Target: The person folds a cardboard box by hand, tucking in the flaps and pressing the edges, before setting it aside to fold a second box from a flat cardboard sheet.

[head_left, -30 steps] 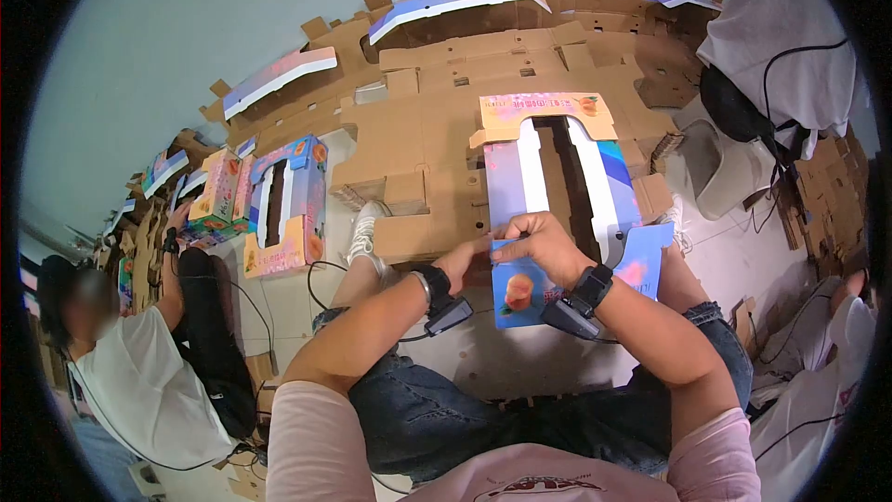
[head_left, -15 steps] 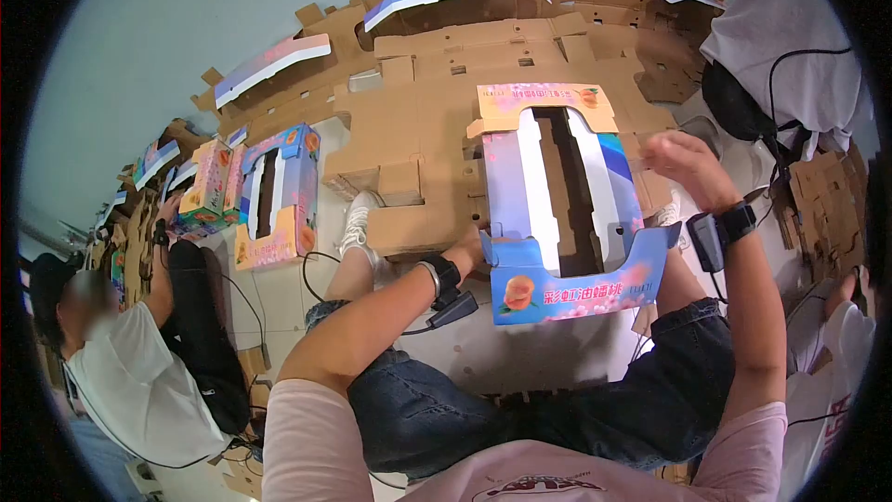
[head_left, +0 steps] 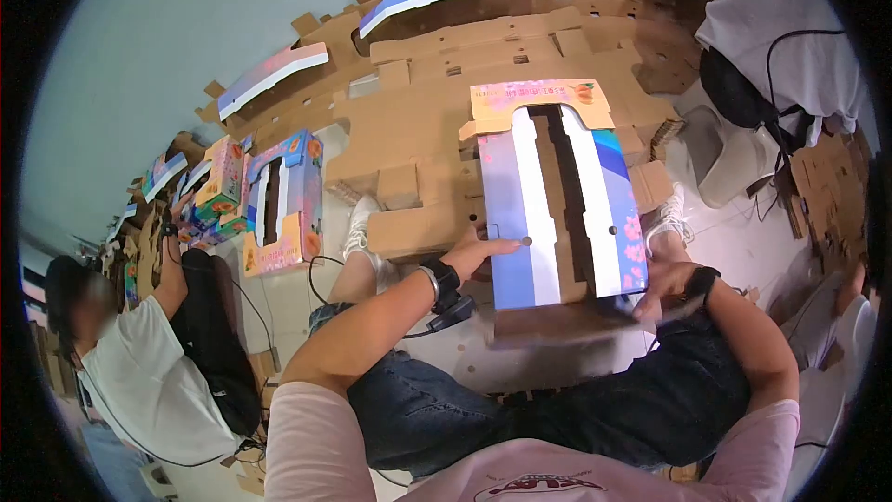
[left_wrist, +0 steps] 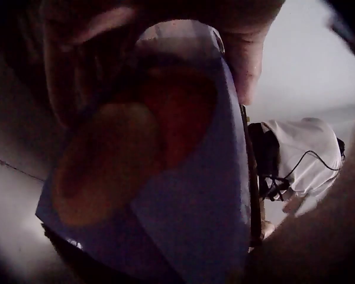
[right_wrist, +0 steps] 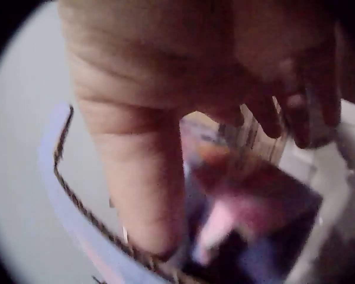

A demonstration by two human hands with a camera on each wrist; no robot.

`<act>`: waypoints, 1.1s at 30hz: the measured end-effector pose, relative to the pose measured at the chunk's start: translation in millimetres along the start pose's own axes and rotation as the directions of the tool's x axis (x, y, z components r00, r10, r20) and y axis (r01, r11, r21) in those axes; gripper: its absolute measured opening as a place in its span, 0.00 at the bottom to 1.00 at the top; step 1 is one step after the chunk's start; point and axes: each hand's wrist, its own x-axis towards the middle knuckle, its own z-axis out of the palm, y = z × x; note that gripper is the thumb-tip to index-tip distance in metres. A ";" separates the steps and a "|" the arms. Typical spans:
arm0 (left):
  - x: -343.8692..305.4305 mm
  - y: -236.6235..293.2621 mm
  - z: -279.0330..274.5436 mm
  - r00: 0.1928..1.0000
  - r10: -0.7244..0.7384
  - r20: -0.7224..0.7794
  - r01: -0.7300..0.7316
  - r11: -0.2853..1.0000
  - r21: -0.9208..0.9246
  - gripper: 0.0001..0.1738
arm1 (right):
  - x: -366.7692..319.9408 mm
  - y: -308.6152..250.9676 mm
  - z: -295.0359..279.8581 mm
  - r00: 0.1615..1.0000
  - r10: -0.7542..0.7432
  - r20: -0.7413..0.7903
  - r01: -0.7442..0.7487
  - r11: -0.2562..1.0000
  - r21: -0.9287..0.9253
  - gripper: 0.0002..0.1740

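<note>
One carton [head_left: 513, 209], left grip [head_left: 467, 255] clamped on its side, right grip [head_left: 671, 286] opposite, hold unclear

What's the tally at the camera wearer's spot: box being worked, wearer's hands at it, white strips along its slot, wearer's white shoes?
Worked box: 1
Hands: 2 (left hand, right hand)
White strips: 2 (left strip, right strip)
White shoes: 2 (left shoe, right shoe)
Total: 7
</note>
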 end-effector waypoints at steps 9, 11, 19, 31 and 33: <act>-4.8 5.9 -2.7 0.998 -0.060 0.008 0.059 0.995 0.079 0.51 | -5.4 1.5 -9.6 0.993 0.117 -0.020 -0.095 0.885 0.457 0.68; -3.5 4.5 -3.3 0.998 -0.036 0.047 0.033 0.998 0.053 0.50 | -9.7 -17.3 -8.9 0.961 0.019 -0.276 0.173 0.737 0.654 0.57; -9.2 9.1 4.0 0.998 0.036 0.049 -0.036 0.999 -0.007 0.44 | 20.6 -17.6 -8.9 0.864 0.258 -0.434 0.209 0.599 0.773 0.38; -29.1 32.1 -8.0 0.991 0.118 0.062 -0.114 0.992 -0.061 0.28 | 14.8 -74.7 19.1 0.759 0.032 -0.650 0.518 0.574 0.634 0.43; -34.7 52.9 -4.0 0.981 0.192 0.020 -0.191 0.981 -0.041 0.26 | 7.6 -88.0 7.1 0.756 0.014 -0.655 0.520 0.596 0.612 0.45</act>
